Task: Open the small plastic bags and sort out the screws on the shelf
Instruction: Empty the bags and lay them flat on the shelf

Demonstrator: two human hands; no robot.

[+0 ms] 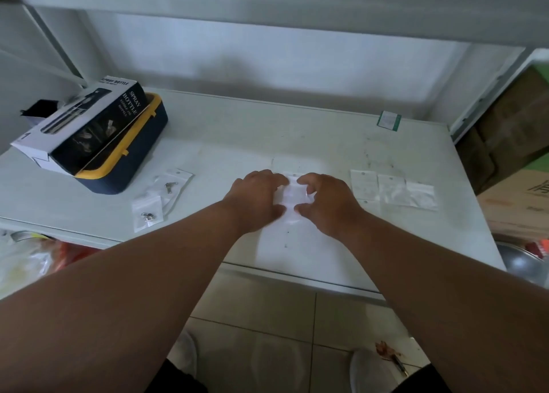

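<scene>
We look down from a head-worn camera at a white shelf (237,143) with both our bare forearms reaching forward over it. At the centre, our left hand (255,196) and right hand (326,202) meet over one small clear plastic bag (292,193). Each hand has its fingers and thumb curled onto the bag's side edges, pinching it between them just above the shelf surface. The bag is blurred, so we cannot tell what it contains.

To the left lie two more small bags (162,198), one partly over the other, with silver screws (148,216) visible inside. To the right, a row of flat clear bags (392,189) lies side by side, touching. At the far left, a spray bottle box (80,125) leans across a navy case with a yellow rim (130,155). A small green-edged label (389,120) sits near the shelf's back right corner.
</scene>
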